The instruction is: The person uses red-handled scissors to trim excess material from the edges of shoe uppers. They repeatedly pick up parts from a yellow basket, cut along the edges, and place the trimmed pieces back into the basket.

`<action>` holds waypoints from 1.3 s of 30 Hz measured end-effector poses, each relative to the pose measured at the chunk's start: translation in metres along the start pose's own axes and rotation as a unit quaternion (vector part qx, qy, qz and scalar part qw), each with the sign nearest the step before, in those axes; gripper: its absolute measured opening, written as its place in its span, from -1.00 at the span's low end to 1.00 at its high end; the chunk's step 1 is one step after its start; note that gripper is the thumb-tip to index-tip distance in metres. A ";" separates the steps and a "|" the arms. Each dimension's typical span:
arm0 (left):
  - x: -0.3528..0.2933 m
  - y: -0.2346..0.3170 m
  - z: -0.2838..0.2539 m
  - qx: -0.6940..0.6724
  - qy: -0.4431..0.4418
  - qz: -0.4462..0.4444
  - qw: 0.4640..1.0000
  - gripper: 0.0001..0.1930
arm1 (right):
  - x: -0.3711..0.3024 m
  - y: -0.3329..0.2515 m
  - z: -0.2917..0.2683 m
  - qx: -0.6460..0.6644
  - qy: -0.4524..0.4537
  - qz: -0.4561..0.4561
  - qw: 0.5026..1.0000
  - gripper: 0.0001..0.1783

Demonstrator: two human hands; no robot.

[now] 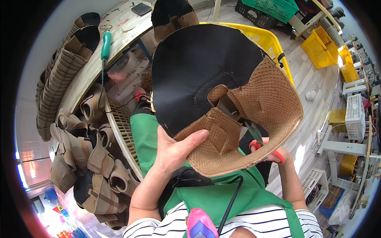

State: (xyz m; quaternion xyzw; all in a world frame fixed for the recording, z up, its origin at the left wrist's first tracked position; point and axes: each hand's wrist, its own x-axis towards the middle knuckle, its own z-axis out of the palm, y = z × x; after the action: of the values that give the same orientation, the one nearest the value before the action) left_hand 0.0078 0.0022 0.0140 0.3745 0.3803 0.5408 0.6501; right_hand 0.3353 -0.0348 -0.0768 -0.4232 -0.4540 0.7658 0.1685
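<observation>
A shoe upper (198, 67), black on its broad toe part with a tan perforated lining folded outward, is held up in front of me. My left hand (176, 146) is closed on its near left edge, thumb pressed on the tan lining. Behind the right side of the lining, my right hand (274, 152) is closed around the red handles of scissors (281, 155), partly hidden by the upper. The dark blades point up and left into the upper's opening, close to the lining's inner edge. Whether they touch thread or material I cannot make out.
A workbench (119, 27) at the left carries a stack of uppers (65, 75) and a green-handled tool (106, 45) with a cord. Below, more uppers (99, 158) fill a pale basket (121, 131). A yellow crate (274, 43) stands behind the held upper.
</observation>
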 end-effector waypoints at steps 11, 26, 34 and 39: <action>-0.001 0.001 -0.003 -0.023 -0.017 -0.030 0.999 -0.62 | 0.005 -0.028 0.016 0.013 0.054 -0.066 0.996 -0.59; 0.000 0.002 -0.003 -0.023 -0.010 -0.045 0.999 -0.62 | 0.005 -0.021 0.003 0.011 0.003 -0.050 0.999 -0.47; 0.002 -0.002 -0.006 -0.035 -0.025 -0.044 0.998 -0.60 | 0.001 -0.006 -0.006 0.045 0.077 -0.028 0.996 -0.64; 0.004 -0.003 -0.009 -0.023 -0.021 -0.040 0.999 -0.60 | 0.003 -0.036 0.005 -0.034 0.011 -0.047 0.998 -0.69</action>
State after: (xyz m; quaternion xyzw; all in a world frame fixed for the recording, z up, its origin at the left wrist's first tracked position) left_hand 0.0012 0.0060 0.0073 0.3553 0.3684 0.5151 0.6875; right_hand 0.3251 -0.0167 -0.0468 -0.4151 -0.4975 0.7363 0.1949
